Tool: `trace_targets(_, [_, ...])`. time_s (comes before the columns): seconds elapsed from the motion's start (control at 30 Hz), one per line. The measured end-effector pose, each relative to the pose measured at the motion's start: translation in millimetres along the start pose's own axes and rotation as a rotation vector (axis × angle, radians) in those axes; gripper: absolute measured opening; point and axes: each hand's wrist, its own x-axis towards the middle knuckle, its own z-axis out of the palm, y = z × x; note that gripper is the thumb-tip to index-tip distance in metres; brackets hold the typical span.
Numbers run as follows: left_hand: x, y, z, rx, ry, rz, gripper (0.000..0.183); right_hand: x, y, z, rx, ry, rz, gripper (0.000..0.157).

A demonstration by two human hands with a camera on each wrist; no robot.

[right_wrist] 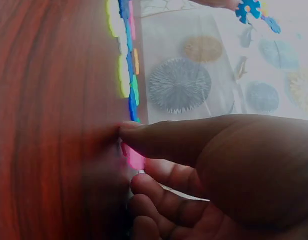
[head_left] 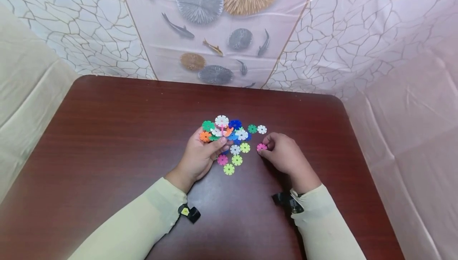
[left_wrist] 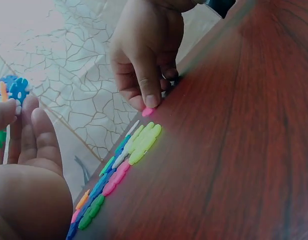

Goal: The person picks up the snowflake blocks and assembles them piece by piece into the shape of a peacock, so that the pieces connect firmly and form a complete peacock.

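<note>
Patterned cloth hangs behind a dark reddish-brown surface. Pale sleeves reach in over it from the near side. The left hand grips a cluster of joined, notched discs in white, green, orange and blue between thumb and fingers. The right hand pinches a pink disc down at the surface. Between the two hands lie loose discs, among them yellow-green ones; a green disc and a white disc sit beyond the pink one, side by side.
</note>
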Motion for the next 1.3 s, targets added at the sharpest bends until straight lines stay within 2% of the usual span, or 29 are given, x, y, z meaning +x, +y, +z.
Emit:
trace_targets(0.1, [-1.4,-0.6,-0.4,0.006,0.022,-0.006,0.046,-2,2,0.2,0.043,-0.006,-0.007,0.025])
trace_targets(0.2, [-2.4,-2.1,-0.4,0.025,0.072,-0.011,0.047,-4,3,1.1,0.173,0.004,-0.036,0.02])
trace_targets(0.27, [-2.8,-3.1,0.0,0.044,0.101,-0.005,0.049,-4,0,1.5,0.353,0.018,-0.068,0.018])
trace_targets(0.4, [-1.8,-5.0,0.7,0.116,0.14,0.03,0.052,-7,-9,3.1,0.814,0.057,-0.131,0.019])
trace_targets(0.43, [-1.5,-5.3,0.8,0.137,0.148,0.041,0.052,-9,-12,3.1,0.899,0.064,-0.142,0.02])
trace_targets(0.5, [-0.8,-6.1,0.2,0.178,0.168,0.061,0.052,-11,-16,3.0,0.992,0.067,-0.154,0.02])
trace_targets(0.57, [-0.4,-6.7,-0.6,0.208,0.182,0.074,0.052,-14,-19,2.3,1.007,0.063,-0.15,0.02])
trace_targets(0.73, [0.5,-8.0,-1.8,0.284,0.202,0.085,0.049,-17,-26,-0.3,0.958,0.078,-0.127,0.022])
trace_targets(0.93, [1.5,-8.1,-1.1,0.343,0.213,0.087,0.046,-18,-30,-2.6,0.991,0.095,-0.116,0.02])
trace_targets(1.3, [1.6,-8.0,-0.2,0.409,0.186,0.138,0.041,-17,-31,-4.2,1.005,0.092,-0.116,0.019])
